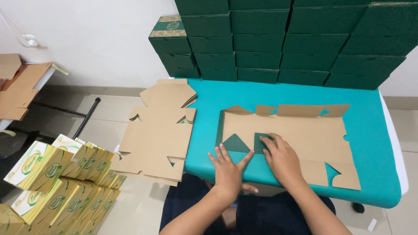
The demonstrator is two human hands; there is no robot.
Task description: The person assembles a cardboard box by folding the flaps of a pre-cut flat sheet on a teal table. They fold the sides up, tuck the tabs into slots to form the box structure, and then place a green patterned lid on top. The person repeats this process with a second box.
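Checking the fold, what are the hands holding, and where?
Nothing is gripped: both the left hand and right hand press flat on the cardboard box blank, at its folded-in near-left flaps.

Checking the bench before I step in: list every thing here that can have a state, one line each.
Flat box blank: unfolded on the teal table, two green flaps folded in.
Left hand: open, flat on the blank's near edge.
Right hand: pressing on a green flap.
Stack of blanks: flat, overhanging the table's left edge.
Green boxes: assembled, closed, stacked.
Yellow-green cartons: assembled, in rows.
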